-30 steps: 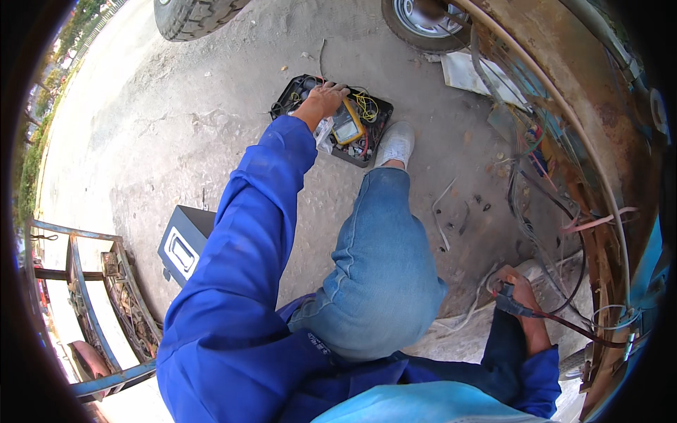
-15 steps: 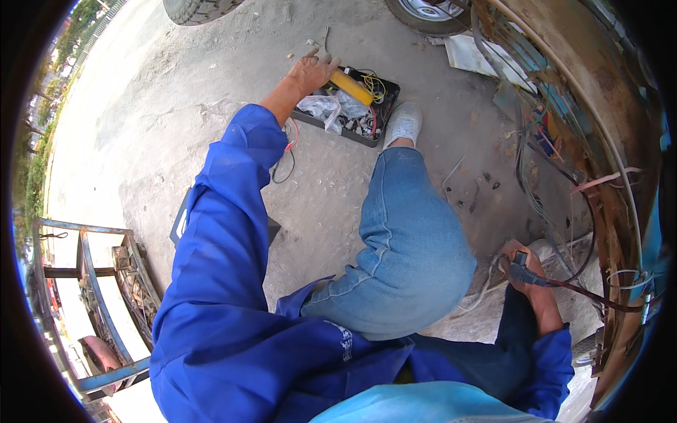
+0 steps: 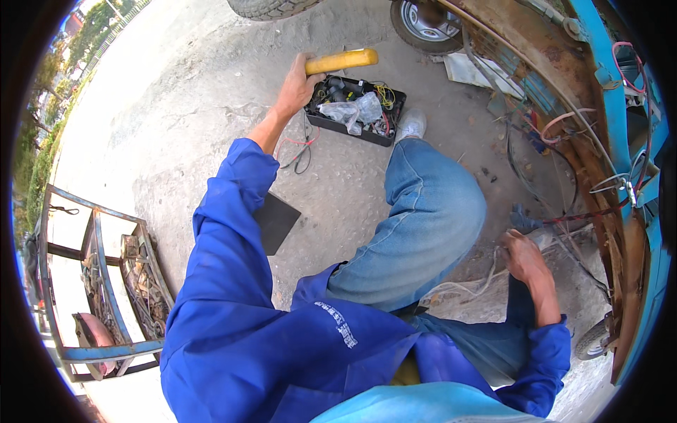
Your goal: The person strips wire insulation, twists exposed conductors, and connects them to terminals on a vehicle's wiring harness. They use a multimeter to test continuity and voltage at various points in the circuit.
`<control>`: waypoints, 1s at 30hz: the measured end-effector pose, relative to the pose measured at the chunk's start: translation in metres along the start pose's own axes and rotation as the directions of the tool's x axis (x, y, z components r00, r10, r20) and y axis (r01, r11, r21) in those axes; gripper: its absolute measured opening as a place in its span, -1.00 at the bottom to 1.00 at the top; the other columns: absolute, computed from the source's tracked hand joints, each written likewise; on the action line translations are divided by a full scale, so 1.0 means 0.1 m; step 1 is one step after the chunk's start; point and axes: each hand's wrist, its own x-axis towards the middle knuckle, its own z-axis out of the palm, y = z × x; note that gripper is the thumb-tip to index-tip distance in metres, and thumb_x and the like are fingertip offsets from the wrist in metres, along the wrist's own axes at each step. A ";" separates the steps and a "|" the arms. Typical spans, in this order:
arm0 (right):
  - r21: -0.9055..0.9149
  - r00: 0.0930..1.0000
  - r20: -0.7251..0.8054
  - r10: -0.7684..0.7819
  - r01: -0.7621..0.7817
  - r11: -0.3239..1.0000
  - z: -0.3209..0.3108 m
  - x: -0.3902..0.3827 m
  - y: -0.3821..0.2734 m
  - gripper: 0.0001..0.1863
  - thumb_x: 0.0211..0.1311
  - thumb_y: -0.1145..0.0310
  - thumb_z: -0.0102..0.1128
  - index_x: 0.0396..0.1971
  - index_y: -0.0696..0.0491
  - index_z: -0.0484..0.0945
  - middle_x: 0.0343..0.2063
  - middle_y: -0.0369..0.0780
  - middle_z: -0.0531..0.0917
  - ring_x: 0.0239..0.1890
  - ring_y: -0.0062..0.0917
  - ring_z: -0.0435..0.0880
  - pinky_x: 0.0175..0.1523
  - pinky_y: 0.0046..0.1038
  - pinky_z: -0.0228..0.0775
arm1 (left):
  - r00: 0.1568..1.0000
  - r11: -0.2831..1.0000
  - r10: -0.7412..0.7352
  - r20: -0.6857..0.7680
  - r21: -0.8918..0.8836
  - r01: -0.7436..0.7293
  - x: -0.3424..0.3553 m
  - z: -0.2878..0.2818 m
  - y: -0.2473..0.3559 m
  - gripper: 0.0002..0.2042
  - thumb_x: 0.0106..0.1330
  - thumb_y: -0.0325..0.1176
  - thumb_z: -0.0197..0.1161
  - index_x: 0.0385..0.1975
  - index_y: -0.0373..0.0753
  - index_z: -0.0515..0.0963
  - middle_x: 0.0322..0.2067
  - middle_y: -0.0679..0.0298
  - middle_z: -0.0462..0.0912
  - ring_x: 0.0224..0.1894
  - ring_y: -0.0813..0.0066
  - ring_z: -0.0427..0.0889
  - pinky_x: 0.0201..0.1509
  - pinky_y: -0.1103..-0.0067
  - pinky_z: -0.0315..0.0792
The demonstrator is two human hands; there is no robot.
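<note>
1. While the bare left hand extends forward over the ground, its fingers are clamped on one end of a yellow, slab-shaped handheld meter, seen edge-on; the meter is at the far side of an open, rectangular black plastic box.
2. The bare right hand is well apart from the left, low on the person's right; its fingers are curled; whether they grip anything cannot be told.
3. A dark grey plastic connector sits just beyond the right fingertips; contact cannot be confirmed; a dark red-and-black cable runs from it toward a rusty brown metal vehicle structure.
4. The box contains clear plastic bags, a coil of thin yellow wire and small mixed parts; a white shoe is just beside its right end.
5. Thin red and black leads lie on the grey ground, near the box's left end; a flat, dark grey panel shows partly behind the blue left sleeve.
</note>
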 end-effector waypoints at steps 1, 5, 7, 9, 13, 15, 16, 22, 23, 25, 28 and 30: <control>0.011 1.000 -0.025 0.014 -0.014 1.000 -0.07 -0.06 -0.07 -0.81 0.29 0.36 0.23 -0.22 0.16 0.61 -0.19 0.04 0.64 -0.09 0.06 0.64 0.00 -0.03 0.48 | 0.999 0.999 -0.034 -0.012 -0.034 0.034 -0.05 0.02 -0.03 -0.52 0.36 -0.42 0.37 0.20 -0.27 0.31 -0.18 -0.01 0.62 -0.11 0.20 0.66 0.05 0.35 0.49; 0.101 0.992 -0.093 0.088 -0.078 0.992 -0.31 -0.24 -0.26 -0.81 0.28 0.36 0.23 -0.23 0.17 0.61 -0.20 0.04 0.65 -0.09 0.08 0.63 0.00 -0.04 0.46 | 0.985 0.979 -0.155 -0.081 -0.143 0.143 -0.08 0.15 -0.23 -0.50 0.30 -0.49 0.41 0.16 -0.23 0.29 -0.16 0.06 0.61 -0.05 0.21 0.65 0.10 0.36 0.48; 0.129 0.987 -0.111 0.115 -0.101 0.987 -0.37 -0.31 -0.30 -0.83 0.25 0.40 0.24 -0.24 0.17 0.60 -0.20 0.02 0.65 -0.08 0.05 0.64 0.02 -0.06 0.47 | 0.954 0.932 -0.291 -0.067 -0.244 0.267 -0.05 0.26 -0.41 -0.47 0.26 -0.54 0.42 0.13 -0.21 0.26 -0.09 0.06 0.57 0.00 0.25 0.60 0.12 0.36 0.46; 0.154 0.980 -0.128 0.155 -0.135 0.979 -0.39 -0.38 -0.32 -0.85 0.24 0.43 0.24 -0.25 0.18 0.60 -0.21 0.02 0.65 -0.09 0.04 0.65 0.03 -0.09 0.48 | 0.923 0.921 -0.337 -0.186 -0.269 0.282 -0.04 0.36 -0.62 -0.45 0.26 -0.52 0.43 0.15 -0.22 0.25 -0.08 0.05 0.55 0.01 0.26 0.58 0.12 0.38 0.46; 0.204 0.967 -0.159 0.201 -0.167 0.965 -0.38 -0.51 -0.35 -0.84 0.21 0.49 0.25 -0.22 0.20 0.61 -0.22 0.02 0.66 -0.12 0.02 0.65 0.00 -0.13 0.49 | 0.763 0.907 -0.422 -0.490 -0.239 0.348 -0.14 0.45 -1.05 -0.44 0.29 -0.47 0.44 0.17 -0.26 0.23 -0.11 0.10 0.55 -0.05 0.33 0.58 0.03 0.44 0.48; 0.238 0.960 -0.159 0.230 -0.189 0.953 -0.39 -0.56 -0.37 -0.83 0.20 0.51 0.26 -0.21 0.20 0.60 -0.22 0.01 0.66 -0.13 0.02 0.65 -0.01 -0.15 0.49 | 0.637 0.878 -0.478 -0.605 -0.313 0.362 -0.13 0.36 -1.24 -0.45 0.32 -0.46 0.42 0.18 -0.28 0.22 -0.11 0.10 0.56 -0.10 0.35 0.61 -0.04 0.46 0.50; 0.262 0.955 -0.144 0.257 -0.214 0.941 -0.40 -0.58 -0.39 -0.82 0.20 0.52 0.26 -0.20 0.21 0.60 -0.22 0.01 0.66 -0.13 0.02 0.65 -0.01 -0.15 0.48 | 0.563 0.852 -0.522 -0.641 -0.362 0.378 -0.13 0.28 -1.31 -0.45 0.33 -0.45 0.42 0.18 -0.28 0.20 -0.10 0.09 0.56 -0.14 0.36 0.63 -0.07 0.47 0.52; 0.293 0.930 -0.167 0.328 -0.271 0.917 -0.59 -0.60 -0.64 -0.81 0.25 0.52 0.25 -0.15 0.21 0.58 -0.20 0.02 0.65 -0.13 0.02 0.64 -0.02 -0.16 0.46 | 0.515 0.707 -0.596 -0.616 -0.706 -0.026 -0.14 -0.31 -1.08 -0.49 0.47 -0.42 0.27 0.20 -0.26 0.07 -0.01 0.05 0.51 -0.11 0.30 0.69 0.00 0.37 0.66; 0.300 0.925 -0.177 0.335 -0.274 0.914 -0.63 -0.60 -0.71 -0.81 0.26 0.53 0.25 -0.14 0.20 0.58 -0.20 0.01 0.65 -0.13 0.02 0.64 -0.01 -0.16 0.46 | 0.530 0.675 -0.595 -0.604 -0.734 -0.078 -0.10 -0.42 -0.96 -0.49 0.48 -0.41 0.26 0.21 -0.26 0.05 -0.01 0.04 0.51 -0.09 0.27 0.71 0.03 0.32 0.68; 0.257 0.931 -0.217 0.295 -0.237 0.937 -0.72 -0.62 -0.88 -0.81 0.27 0.53 0.24 -0.12 0.19 0.57 -0.19 0.01 0.65 -0.13 0.01 0.64 -0.02 -0.16 0.46 | 0.568 0.621 -0.596 -0.567 -0.774 -0.121 -0.10 -0.61 -0.68 -0.48 0.50 -0.36 0.25 0.21 -0.22 0.01 0.02 -0.01 0.52 -0.06 0.14 0.74 0.09 0.22 0.70; 0.206 0.918 -0.350 0.188 -0.120 0.971 -0.82 -0.67 -1.20 -0.81 0.27 0.58 0.22 -0.12 0.19 0.56 -0.25 -0.02 0.62 -0.21 -0.09 0.64 -0.05 -0.20 0.47 | 0.640 0.563 -0.565 -0.520 -0.811 -0.162 -0.15 -0.79 -0.24 -0.50 0.52 -0.32 0.23 0.18 -0.20 0.01 0.03 -0.05 0.52 -0.10 0.06 0.76 0.07 0.20 0.71; 0.180 0.887 -0.447 0.115 -0.037 0.983 -0.88 -0.70 -1.41 -0.78 0.24 0.59 0.24 -0.11 0.17 0.56 -0.25 -0.05 0.62 -0.22 -0.12 0.65 -0.06 -0.21 0.47 | 0.688 0.531 -0.548 -0.476 -0.833 -0.153 -0.26 -0.84 0.02 -0.52 0.52 -0.29 0.23 0.17 -0.16 0.02 0.02 -0.04 0.54 -0.13 0.02 0.77 0.04 0.15 0.71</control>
